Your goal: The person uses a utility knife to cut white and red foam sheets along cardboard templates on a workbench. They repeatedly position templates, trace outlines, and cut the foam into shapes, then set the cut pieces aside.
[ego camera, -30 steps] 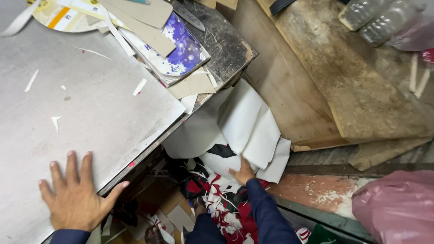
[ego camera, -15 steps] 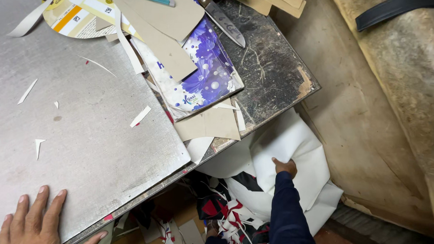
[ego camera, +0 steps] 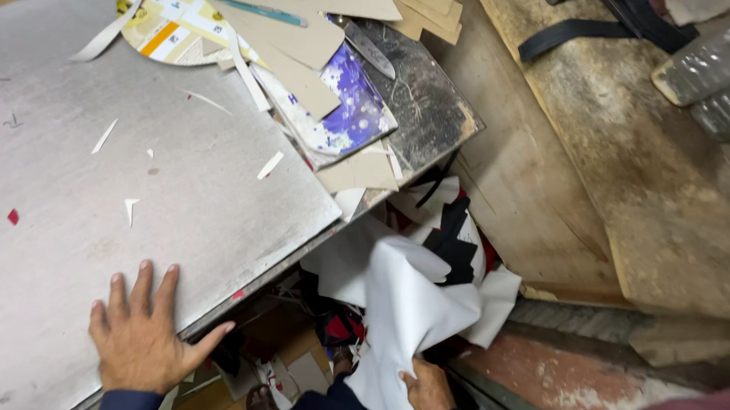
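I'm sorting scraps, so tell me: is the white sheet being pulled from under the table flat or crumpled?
Crumpled. The white sheet bunches in folds where the right hand grips its lower edge.

Crumpled white sheet [ego camera: 406, 311] hangs below the grey table's [ego camera: 138, 221] edge.

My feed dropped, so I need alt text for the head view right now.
The right hand grips a white sheet pulled up from a scrap pile on the floor beside the table. The left hand lies flat, fingers spread, on the grey tabletop near its edge. Card offcuts and a purple printed sheet lie at the far corner.
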